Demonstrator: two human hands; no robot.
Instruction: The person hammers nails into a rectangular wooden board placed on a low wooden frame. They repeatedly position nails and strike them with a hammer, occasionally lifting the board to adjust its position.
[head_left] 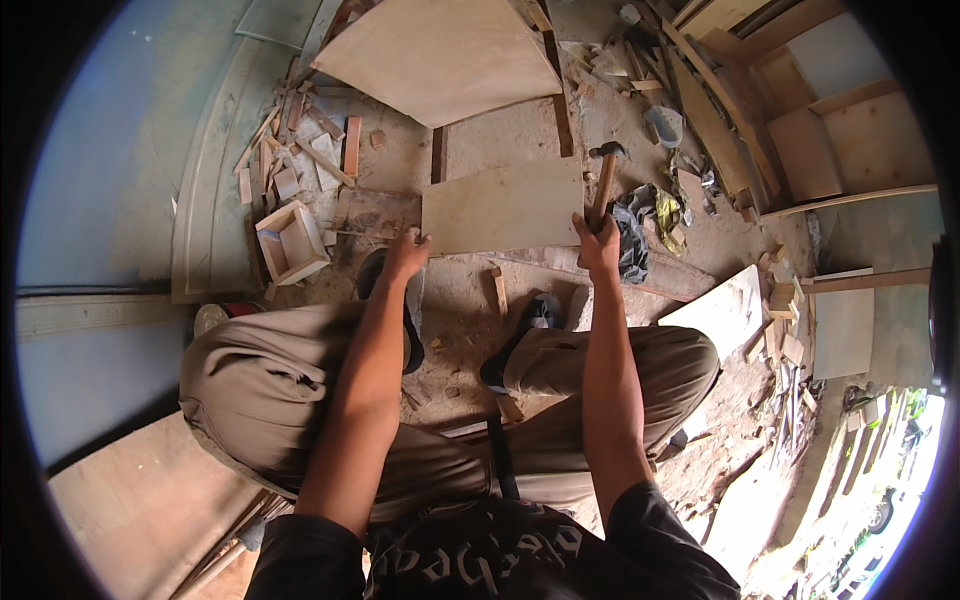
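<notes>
A pale rectangular plywood panel lies in front of my knees, across two dark wooden strips. My left hand is closed on its near left corner, thumb on top. At the near right corner my right hand is wrapped round the wooden handle of a claw hammer, its dark head pointing away from me. That same hand also touches the panel's right edge. Beyond the panel, a larger plywood sheet rests over the far part of the strips.
A small open wooden box and offcuts lie on the left. Right of the hammer is a black plastic bag. Wooden cabinet frames stand at the far right. A short wood piece lies between my feet.
</notes>
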